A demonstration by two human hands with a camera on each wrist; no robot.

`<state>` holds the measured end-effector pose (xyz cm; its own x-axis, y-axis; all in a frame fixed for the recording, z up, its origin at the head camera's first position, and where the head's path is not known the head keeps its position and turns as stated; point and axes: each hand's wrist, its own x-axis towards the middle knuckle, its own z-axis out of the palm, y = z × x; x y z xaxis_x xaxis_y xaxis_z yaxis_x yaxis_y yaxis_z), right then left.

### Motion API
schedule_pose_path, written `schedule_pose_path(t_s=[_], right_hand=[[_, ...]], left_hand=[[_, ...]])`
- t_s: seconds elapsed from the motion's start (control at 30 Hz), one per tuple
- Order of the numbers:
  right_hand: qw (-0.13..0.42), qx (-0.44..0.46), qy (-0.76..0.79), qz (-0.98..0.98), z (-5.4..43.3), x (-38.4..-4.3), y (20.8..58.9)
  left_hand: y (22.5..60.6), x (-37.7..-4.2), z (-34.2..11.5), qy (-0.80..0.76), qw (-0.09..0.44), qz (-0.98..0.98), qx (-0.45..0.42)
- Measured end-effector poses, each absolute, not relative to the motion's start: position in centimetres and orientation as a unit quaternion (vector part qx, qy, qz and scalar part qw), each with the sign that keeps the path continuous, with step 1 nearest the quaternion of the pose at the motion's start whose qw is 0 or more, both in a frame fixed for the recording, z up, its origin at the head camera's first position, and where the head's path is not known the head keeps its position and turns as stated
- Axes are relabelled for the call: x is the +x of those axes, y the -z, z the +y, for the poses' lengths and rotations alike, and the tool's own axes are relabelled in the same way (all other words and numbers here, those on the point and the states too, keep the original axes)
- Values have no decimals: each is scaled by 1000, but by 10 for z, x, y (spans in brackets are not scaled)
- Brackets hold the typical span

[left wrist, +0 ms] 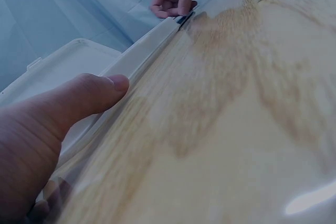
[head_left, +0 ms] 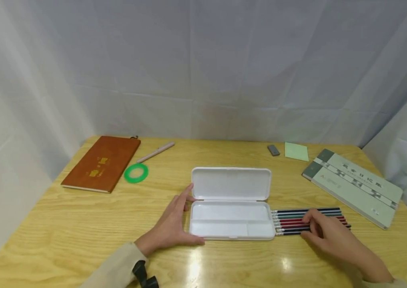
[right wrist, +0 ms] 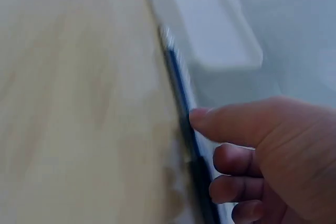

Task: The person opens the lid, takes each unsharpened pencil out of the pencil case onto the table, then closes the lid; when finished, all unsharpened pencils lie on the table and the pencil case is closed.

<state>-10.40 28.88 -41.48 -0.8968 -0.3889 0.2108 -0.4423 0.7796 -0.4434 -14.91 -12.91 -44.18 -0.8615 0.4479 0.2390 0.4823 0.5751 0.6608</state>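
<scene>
A white pencil case (head_left: 217, 230) lies with its lid (head_left: 230, 184) raised, its compartments facing up. My left hand (head_left: 172, 222) is spread around the case's left end; the thumb lies along the front edge and the other fingers reach towards the hinge. To the right of the case, several pencils (head_left: 291, 221) lie side by side, eraser ends towards it. Over them is my right hand (head_left: 333, 236), fingers bent, thumb and index tips apart. In the right wrist view the thumb meets a dark blue pencil (right wrist: 177, 77); that view is blurred.
A brown notebook (head_left: 106, 164), a green tape roll (head_left: 127, 175) and a pale pen (head_left: 155, 152) lie at the back left. Towards the back right are a grey eraser (head_left: 273, 150), green sticky notes (head_left: 296, 151) and a grey-green account book (head_left: 354, 186). White curtains (head_left: 225, 80) enclose the table.
</scene>
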Motion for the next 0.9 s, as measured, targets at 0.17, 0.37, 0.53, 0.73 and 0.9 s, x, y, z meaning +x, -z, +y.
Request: schedule_pose_path(t_s=[0.17, 0.37, 0.53, 0.73, 0.9], right_hand=[[58, 238, -263, -933, 257, -128, 401], [50, 237, -360, -901, 229, -167, 394], [-1, 240, -454, -858, 220, -183, 389], [-33, 283, -473, -834, 230, -170, 387], [-69, 331, -411, -846, 232, -155, 392]], left_hand=[[442, -149, -130, 380, 23, -886, -264], [444, -150, -130, 385, 35, -882, -269], [446, -150, -128, 395, 48, -877, -270], [443, -150, -126, 399, 31, -880, -255], [442, -149, -128, 386, 34, -882, -267]])
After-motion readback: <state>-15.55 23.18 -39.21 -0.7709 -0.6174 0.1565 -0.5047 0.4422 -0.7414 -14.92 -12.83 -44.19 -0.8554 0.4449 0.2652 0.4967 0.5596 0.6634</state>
